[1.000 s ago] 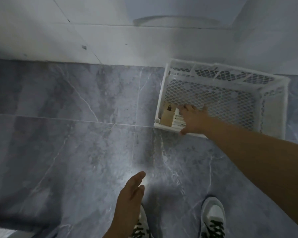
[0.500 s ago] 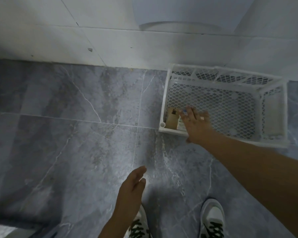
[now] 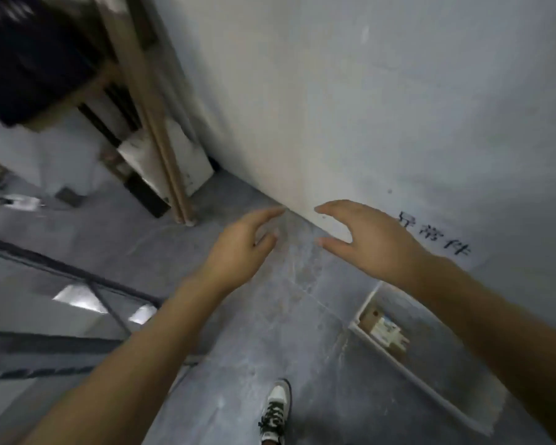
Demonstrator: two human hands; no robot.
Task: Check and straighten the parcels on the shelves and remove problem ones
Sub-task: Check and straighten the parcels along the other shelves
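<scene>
Both hands are empty with fingers relaxed, the left hand (image 3: 238,252) and right hand (image 3: 369,239) held apart above the grey floor. A small cardboard parcel (image 3: 384,330) lies in the corner of the white crate (image 3: 366,305) at the wall's foot, below a handwritten label (image 3: 434,234). The shelving rack (image 3: 161,149) likely comes next, its contents blurred; best faced squarely, with both hands on each parcel.

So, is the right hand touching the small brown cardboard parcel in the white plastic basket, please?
Apart. The head view shows the right hand raised and empty, with grey floor visible between it and the parcel in the basket corner.
</scene>
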